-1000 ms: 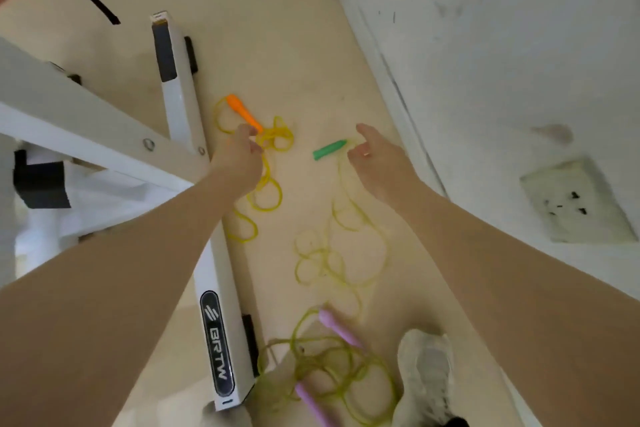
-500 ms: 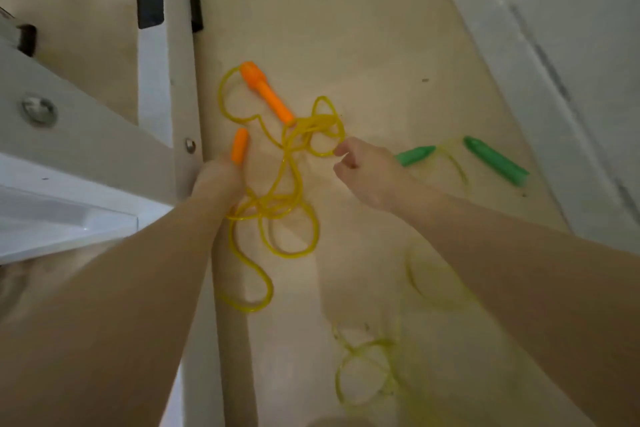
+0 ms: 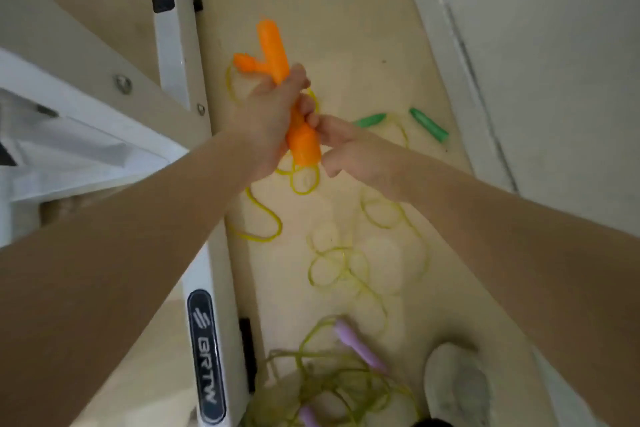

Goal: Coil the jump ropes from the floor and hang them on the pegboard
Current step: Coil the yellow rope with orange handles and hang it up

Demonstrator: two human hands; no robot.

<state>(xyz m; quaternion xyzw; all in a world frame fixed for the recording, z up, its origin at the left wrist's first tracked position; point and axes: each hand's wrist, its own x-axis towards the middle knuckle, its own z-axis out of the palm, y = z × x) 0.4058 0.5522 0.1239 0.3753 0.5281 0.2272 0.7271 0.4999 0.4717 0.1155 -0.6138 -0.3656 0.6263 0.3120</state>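
Note:
My left hand [image 3: 266, 114] grips one orange handle [image 3: 275, 48] of the yellow jump rope [image 3: 263, 222] and holds it raised above the floor. My right hand [image 3: 349, 149] is against the handle's lower end, its fingertips curled onto it. A second orange handle [image 3: 245, 62] shows just left of the raised one, partly hidden behind my left hand. Yellow loops trail on the floor below my hands. No pegboard is in view.
Two green handles [image 3: 369, 120] [image 3: 429, 125] with pale green rope [image 3: 346, 263] lie right of my hands. Purple handles [image 3: 360, 347] with olive rope [image 3: 329, 381] lie near my shoe [image 3: 457, 388]. A white frame leg [image 3: 204, 347] runs along the left. A wall skirting [image 3: 450, 45] borders the right.
My left hand has lifted the orange handle off the floor. My right hand moved from the yellow loops to the handle's lower end. The view pulled back, showing the purple rope and shoe again.

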